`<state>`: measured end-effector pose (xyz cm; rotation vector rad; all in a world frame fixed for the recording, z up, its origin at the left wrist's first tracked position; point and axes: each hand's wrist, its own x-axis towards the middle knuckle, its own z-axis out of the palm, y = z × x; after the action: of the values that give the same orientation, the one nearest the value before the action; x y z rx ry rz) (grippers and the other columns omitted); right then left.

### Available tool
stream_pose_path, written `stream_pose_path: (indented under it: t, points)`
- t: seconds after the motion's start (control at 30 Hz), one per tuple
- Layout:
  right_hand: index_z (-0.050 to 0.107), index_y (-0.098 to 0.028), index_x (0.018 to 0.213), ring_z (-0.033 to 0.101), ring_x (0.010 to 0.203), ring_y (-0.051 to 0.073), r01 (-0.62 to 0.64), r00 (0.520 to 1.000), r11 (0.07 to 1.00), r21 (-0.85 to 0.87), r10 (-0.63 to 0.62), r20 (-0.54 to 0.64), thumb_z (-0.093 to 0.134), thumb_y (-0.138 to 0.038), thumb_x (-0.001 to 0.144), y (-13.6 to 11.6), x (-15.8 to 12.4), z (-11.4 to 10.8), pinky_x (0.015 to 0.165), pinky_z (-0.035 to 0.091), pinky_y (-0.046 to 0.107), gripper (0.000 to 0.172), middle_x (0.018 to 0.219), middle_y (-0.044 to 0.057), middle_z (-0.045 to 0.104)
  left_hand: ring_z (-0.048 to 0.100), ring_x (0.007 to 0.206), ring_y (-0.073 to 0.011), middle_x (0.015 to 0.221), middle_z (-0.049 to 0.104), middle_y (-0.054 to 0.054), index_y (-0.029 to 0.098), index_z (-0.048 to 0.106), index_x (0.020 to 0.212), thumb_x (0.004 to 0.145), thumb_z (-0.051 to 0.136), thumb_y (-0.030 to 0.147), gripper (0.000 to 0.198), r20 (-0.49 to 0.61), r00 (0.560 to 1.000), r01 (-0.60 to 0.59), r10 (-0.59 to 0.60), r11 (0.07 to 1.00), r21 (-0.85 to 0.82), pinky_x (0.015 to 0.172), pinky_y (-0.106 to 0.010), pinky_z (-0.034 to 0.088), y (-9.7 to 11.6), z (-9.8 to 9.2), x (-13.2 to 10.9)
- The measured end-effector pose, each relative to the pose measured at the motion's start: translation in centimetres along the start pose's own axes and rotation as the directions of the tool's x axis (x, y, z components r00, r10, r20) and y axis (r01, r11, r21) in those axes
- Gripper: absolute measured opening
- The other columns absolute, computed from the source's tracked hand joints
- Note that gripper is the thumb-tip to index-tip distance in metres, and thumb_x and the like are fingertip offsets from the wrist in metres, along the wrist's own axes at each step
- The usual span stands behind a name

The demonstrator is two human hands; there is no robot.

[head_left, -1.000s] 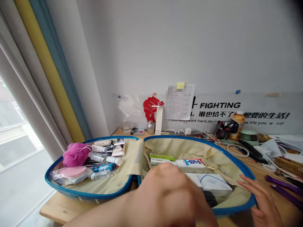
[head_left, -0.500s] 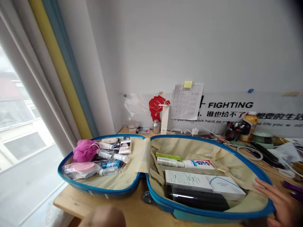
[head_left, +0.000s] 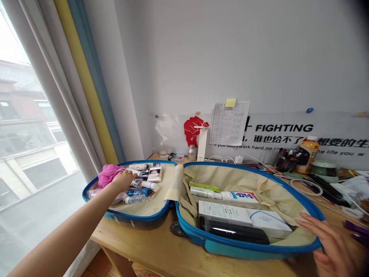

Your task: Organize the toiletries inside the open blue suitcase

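An open suitcase [head_left: 190, 240] with a blue rim lies on the table. My left hand [head_left: 124, 181] reaches into its left half, over small tubes and bottles beside the pink bath puff [head_left: 108, 175]. Its fingers are a little apart and point down to the right; the fingertips are partly hidden. Below lie a blue bottle [head_left: 142, 192] and a clear bottle [head_left: 135, 199]. My right hand [head_left: 331, 242] rests at the right rim, fingers stretched over the edge. The right half holds a toothpaste tube [head_left: 240, 196], white boxes [head_left: 225, 212] and a black cylinder [head_left: 233, 231].
A wooden table [head_left: 155, 246] carries the suitcase, with its front edge below. Behind stand a white lamp [head_left: 202, 144] and a small jar [head_left: 191, 152]. Cables, an orange-yellow bottle [head_left: 308, 154] and a green pot [head_left: 324, 169] crowd the right. A curtain [head_left: 83, 96] hangs left.
My left hand has moved from the bottom of the view up into the suitcase's left half. My right hand stays at the right rim. The view has shifted slightly.
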<state>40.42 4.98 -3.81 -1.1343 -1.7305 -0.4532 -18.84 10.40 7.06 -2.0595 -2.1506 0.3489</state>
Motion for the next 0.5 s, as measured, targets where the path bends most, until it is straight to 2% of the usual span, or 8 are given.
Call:
stream_pose_path:
  t: [0.1, 0.27, 0.33, 0.4, 0.5]
  points:
    - [0.054, -0.024, 0.12, 0.058, 0.113, 0.028, 0.137, 0.988, 0.99, 0.026, -0.139, 0.062, 0.029, -0.05, 0.096, 0.5, 0.2, -0.5, 0.106, 0.04, 0.045, 0.043, 0.122, 0.014, 0.058, 0.057, 0.117, -0.0302, 0.118, 0.064, -0.016, 0.018, 0.062, 0.113, 0.073, 0.05, 0.004, 0.044, -0.002, 0.999, -0.036, 0.036, 0.999, 0.018, 0.096, -0.043, 0.042, -0.5, 0.7, 0.4]
    - [0.052, -0.021, 0.123, 0.057, 0.114, 0.027, 0.195, 0.975, 0.981, -0.001, -0.194, 0.112, 0.029, -0.046, 0.097, 1.3, 0.3, -0.9, 0.104, 0.041, 0.042, 0.043, 0.125, 0.015, 0.056, 0.057, 0.117, -0.0292, 0.12, 0.062, -0.017, 0.014, 0.056, 0.119, 0.082, 0.045, 0.014, 0.038, -0.059, 0.998, -0.017, 0.017, 1.0, -0.002, 0.096, -0.041, 0.043, -1.3, 0.3, -0.1]
    - [0.053, -0.02, 0.122, 0.058, 0.113, 0.026, 0.22, 0.972, 0.976, -0.002, -0.219, 0.09, 0.028, -0.045, 0.097, 1.1, 0.6, -0.7, 0.104, 0.041, 0.042, 0.043, 0.123, 0.015, 0.057, 0.057, 0.117, -0.0297, 0.125, 0.058, -0.018, 0.014, 0.049, 0.127, 0.089, 0.039, 0.025, 0.041, -0.116, 0.993, 0.021, -0.022, 1.0, -0.014, 0.096, -0.042, 0.044, -1.4, -1.0, -0.5]
    - [0.054, -0.02, 0.12, 0.058, 0.111, 0.026, 0.233, 0.971, 0.972, 0.001, -0.233, 0.049, 0.026, -0.045, 0.097, 0.8, 0.8, -0.5, 0.104, 0.041, 0.043, 0.043, 0.121, 0.014, 0.058, 0.058, 0.115, -0.03, 0.128, 0.054, -0.017, 0.017, 0.042, 0.134, 0.094, 0.031, 0.037, 0.047, -0.193, 0.979, 0.062, -0.068, 0.997, -0.038, 0.094, -0.041, 0.045, -0.5, -3.1, -0.8]
    - [0.055, -0.02, 0.117, 0.059, 0.109, 0.025, 0.228, 0.973, 0.974, 0.006, -0.228, 0.016, 0.026, -0.045, 0.097, 0.5, 1.0, -0.3, 0.103, 0.042, 0.044, 0.043, 0.118, 0.012, 0.06, 0.061, 0.11, -0.0283, 0.132, 0.05, -0.013, 0.025, 0.036, 0.139, 0.094, 0.029, 0.051, 0.053, -0.309, 0.949, 0.027, -0.068, 0.99, -0.136, 0.086, -0.037, 0.05, 3.6, -7.1, -1.2]
